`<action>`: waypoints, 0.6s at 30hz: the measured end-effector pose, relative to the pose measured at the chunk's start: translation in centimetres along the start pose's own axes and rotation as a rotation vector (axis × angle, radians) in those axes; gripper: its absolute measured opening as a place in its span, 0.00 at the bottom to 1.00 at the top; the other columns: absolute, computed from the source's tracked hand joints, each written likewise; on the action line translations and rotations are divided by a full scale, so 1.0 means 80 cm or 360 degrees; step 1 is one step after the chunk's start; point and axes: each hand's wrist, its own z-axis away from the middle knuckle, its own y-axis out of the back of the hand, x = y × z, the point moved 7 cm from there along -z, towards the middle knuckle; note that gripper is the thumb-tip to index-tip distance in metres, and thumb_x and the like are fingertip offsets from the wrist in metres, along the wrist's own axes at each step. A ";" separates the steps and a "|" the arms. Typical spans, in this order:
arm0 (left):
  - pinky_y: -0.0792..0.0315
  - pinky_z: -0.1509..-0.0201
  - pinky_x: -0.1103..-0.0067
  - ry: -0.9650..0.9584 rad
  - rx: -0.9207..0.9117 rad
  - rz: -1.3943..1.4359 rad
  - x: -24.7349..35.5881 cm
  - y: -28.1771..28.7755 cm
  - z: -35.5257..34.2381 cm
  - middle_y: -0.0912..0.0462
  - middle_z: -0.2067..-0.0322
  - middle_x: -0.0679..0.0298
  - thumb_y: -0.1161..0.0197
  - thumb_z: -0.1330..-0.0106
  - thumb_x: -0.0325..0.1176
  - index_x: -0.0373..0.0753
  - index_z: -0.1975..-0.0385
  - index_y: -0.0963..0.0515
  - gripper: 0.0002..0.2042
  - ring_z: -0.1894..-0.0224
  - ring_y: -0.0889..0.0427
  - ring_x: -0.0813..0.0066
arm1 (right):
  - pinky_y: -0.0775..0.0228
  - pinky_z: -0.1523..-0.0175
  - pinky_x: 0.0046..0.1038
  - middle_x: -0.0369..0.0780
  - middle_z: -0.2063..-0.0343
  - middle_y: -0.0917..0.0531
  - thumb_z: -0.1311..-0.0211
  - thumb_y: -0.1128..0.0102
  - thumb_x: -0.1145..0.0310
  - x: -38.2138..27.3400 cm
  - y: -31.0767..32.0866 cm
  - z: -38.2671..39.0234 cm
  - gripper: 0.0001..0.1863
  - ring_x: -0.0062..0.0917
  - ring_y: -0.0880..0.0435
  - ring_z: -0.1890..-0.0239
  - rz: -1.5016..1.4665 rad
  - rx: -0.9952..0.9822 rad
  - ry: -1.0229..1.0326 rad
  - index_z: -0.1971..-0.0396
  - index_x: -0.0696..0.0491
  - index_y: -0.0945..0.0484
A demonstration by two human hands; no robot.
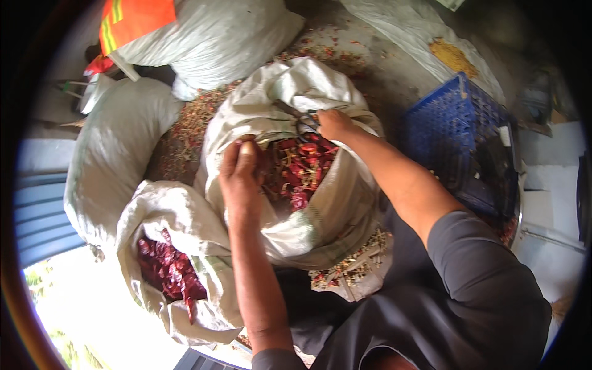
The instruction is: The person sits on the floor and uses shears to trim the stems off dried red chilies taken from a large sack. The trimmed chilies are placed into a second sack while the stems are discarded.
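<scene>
A large white woven sack (345, 222) stands open in front of me, its rim rolled back around dried red chili peppers (302, 163) mixed with pale stems. Over its left side my left hand (242, 169) is closed, thumb and fingers pressed together. What it pinches is hard to make out; dark red chilies lie right beside its fingers. My right hand (335, 125) is closed at the far side of the opening, around the handles of dark scissors (308, 123). Their blades seem to point left, above the chilies.
To the left a smaller open white sack (213, 277) holds glossy red chilies (169, 268). Full white sacks (120, 154) stand behind it, an orange cloth (139, 24) on one. A blue plastic crate (441, 132) is at the right. Chili scraps (191, 132) litter the floor.
</scene>
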 end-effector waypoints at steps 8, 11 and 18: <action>0.45 0.82 0.89 -0.0009 -0.0130 0.0105 -0.008 -0.009 -0.002 0.25 0.78 0.73 0.43 0.30 0.30 0.40 0.61 0.22 0.04 0.83 0.35 0.89 | 0.26 0.50 0.44 0.53 0.62 0.16 0.44 0.44 0.71 -0.044 -0.005 0.016 0.15 0.45 0.18 0.53 0.0134 0.0005 0.0165 0.57 0.60 0.25; 0.46 0.81 0.88 -0.0044 -0.0142 0.0048 0.001 -0.019 -0.002 0.27 0.79 0.75 0.42 0.30 0.31 0.41 0.63 0.22 0.04 0.82 0.35 0.90 | 0.24 0.54 0.40 0.50 0.67 0.15 0.50 0.38 0.64 -0.033 -0.003 0.023 0.19 0.43 0.15 0.60 -0.0067 0.0228 -0.0004 0.61 0.61 0.21; 0.42 0.79 0.88 0.0094 -0.0020 0.0178 0.005 -0.017 0.001 0.29 0.79 0.75 0.41 0.31 0.27 0.37 0.66 0.24 0.02 0.81 0.35 0.89 | 0.27 0.66 0.38 0.54 0.75 0.18 0.65 0.40 0.58 -0.075 0.048 0.046 0.20 0.47 0.17 0.74 -0.0556 -0.0299 0.0270 0.77 0.61 0.19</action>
